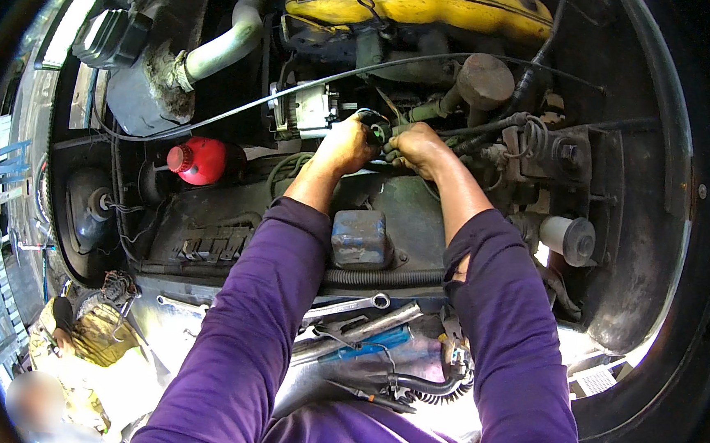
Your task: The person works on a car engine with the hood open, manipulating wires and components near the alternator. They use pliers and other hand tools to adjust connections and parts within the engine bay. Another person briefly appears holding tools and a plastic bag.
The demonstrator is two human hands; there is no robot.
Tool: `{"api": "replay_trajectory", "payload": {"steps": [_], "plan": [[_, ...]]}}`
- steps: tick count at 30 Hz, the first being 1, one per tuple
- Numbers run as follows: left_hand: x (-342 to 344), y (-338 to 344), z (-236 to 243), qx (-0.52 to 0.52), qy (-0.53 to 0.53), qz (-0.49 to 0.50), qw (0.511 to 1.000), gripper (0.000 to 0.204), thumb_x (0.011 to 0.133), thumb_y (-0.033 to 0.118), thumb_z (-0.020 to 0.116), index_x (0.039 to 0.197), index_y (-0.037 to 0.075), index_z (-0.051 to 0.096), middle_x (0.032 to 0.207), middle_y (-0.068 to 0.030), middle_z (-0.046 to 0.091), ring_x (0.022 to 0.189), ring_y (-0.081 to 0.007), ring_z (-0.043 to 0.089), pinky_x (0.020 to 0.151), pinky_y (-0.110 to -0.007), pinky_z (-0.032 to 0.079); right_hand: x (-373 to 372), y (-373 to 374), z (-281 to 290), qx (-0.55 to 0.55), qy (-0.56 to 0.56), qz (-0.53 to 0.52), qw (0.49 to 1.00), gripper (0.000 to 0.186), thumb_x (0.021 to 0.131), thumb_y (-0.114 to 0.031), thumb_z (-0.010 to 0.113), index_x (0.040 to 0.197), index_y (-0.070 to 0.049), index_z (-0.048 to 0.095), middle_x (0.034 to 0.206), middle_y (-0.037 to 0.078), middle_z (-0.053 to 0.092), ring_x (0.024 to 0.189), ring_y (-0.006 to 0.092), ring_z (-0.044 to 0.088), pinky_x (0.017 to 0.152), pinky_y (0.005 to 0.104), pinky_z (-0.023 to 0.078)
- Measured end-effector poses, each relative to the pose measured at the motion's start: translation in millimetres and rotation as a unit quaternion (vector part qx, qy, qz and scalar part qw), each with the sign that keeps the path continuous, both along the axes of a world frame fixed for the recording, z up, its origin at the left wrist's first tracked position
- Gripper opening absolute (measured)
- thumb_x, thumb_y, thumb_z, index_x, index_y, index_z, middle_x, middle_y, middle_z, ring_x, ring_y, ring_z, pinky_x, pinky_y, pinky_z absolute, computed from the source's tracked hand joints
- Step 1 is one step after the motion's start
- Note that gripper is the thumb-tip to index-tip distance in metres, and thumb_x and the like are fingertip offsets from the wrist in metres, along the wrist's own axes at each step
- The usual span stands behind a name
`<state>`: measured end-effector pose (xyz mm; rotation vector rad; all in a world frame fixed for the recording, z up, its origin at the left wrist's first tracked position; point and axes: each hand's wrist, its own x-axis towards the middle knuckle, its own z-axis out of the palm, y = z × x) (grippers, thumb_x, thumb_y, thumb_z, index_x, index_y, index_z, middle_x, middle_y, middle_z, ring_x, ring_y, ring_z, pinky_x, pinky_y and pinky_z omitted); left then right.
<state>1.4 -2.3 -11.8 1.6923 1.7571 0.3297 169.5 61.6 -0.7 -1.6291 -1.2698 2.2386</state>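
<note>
My left hand [349, 145] and my right hand [418, 149] are close together in the middle of an engine bay, fingers closed around a small dark bundle. It looks like wires or a cable end [376, 131], but the fingers hide most of it. Just left of my left hand is a silver alternator [307, 107] with a short stud sticking out toward the hand. Dark hoses and cables [468, 135] run off to the right of my right hand. Below my wrists sits a worn blue-grey box [360, 240] on the dark panel.
A yellow engine cover [419, 5] spans the top. A thin grey cable [299, 82] arcs across the bay. At left is a red bottle [203, 161]; at right a pale cylindrical filter [566, 239]. Wrenches [347, 307] lie along the front edge. A person [86, 351] is at lower left.
</note>
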Motion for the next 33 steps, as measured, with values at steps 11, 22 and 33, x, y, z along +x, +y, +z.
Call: {"api": "replay_trajectory", "payload": {"steps": [11,22,33], "plan": [[13,-1,27,-0.059,0.006,0.076,0.995,0.056,0.077,0.02,0.075,0.127,0.0,0.061,0.109,-0.0269,0.07,0.105,-0.0393,0.069,0.091,-0.043,0.055,-11,-4,-20,0.179,-0.189,0.148,0.954,0.033,0.085,-0.025,0.072,0.105,0.002,0.073,0.115,0.026,0.069,0.107,0.0381,0.068,0.093,0.0429,0.053],[14,2,41,-0.099,-0.046,0.067,0.992,0.048,0.076,0.021,0.077,0.118,-0.001,0.068,0.118,-0.0257,0.068,0.109,-0.0365,0.068,0.095,-0.039,0.053,-3,1,-17,0.236,-0.196,0.138,0.942,0.028,0.079,-0.024,0.075,0.096,-0.003,0.076,0.105,0.024,0.072,0.101,0.0359,0.07,0.088,0.0417,0.055],[1,-5,25,-0.117,-0.292,0.134,0.94,0.049,0.076,0.016,0.081,0.119,-0.002,0.066,0.106,-0.0112,0.074,0.097,-0.0202,0.066,0.09,-0.034,0.052,-1,2,0,0.234,-0.236,0.156,0.93,0.027,0.079,-0.026,0.073,0.097,-0.006,0.077,0.102,0.021,0.074,0.101,0.0344,0.071,0.089,0.0406,0.055]]}}
